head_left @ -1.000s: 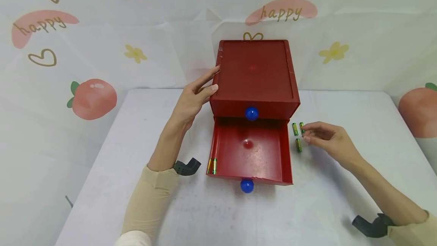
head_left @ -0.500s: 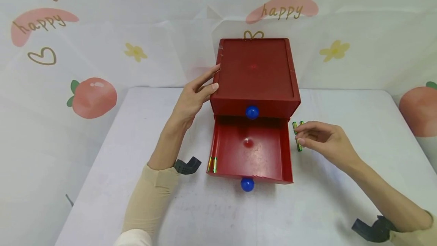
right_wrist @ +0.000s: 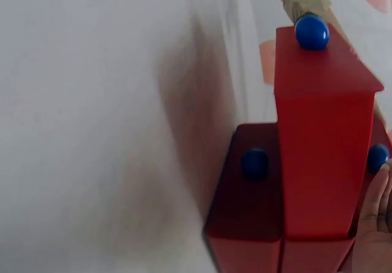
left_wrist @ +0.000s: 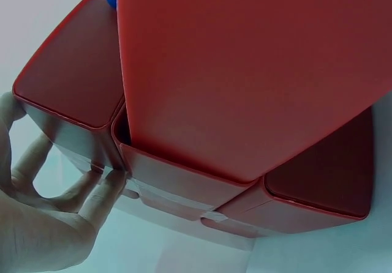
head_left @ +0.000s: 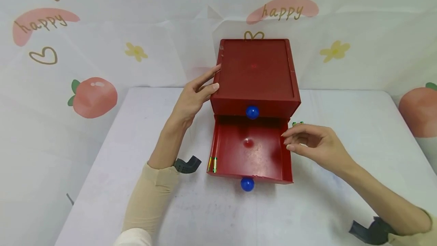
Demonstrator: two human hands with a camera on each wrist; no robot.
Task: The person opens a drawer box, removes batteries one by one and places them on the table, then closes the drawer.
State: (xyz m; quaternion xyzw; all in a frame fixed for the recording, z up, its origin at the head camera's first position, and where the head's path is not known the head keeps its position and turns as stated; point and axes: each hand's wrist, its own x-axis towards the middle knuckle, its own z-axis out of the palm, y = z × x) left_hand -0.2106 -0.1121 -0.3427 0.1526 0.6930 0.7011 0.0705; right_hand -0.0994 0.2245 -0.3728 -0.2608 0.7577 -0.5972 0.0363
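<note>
My left hand (head_left: 191,100) rests against the left side of a red plastic drawer unit (head_left: 254,71), fingertips at its upper edge. In the left wrist view, those fingers (left_wrist: 104,196) spread along the side of one outer section. The unit has three stacked drawers, and the middle drawer (head_left: 246,162) is pulled out. Two small green-gold batteries (head_left: 212,164) lie in its front left corner. My right hand (head_left: 317,143), fingers loosely bent, hovers over the drawer's right wall with nothing visible between fingertips and thumb. Behind it, the ends of two more batteries (head_left: 297,123) show on the table.
The unit stands on a white table (head_left: 232,215) against a white cloth backdrop (head_left: 177,48) printed with fruit and hearts. A blue round knob (head_left: 247,184) juts from the open drawer's front. Another blue knob (head_left: 252,112) sits on the top drawer.
My right hand has moved left from beside the batteries to the drawer's right wall. The nearest of the three table batteries no longer shows. My left hand has stayed put.
</note>
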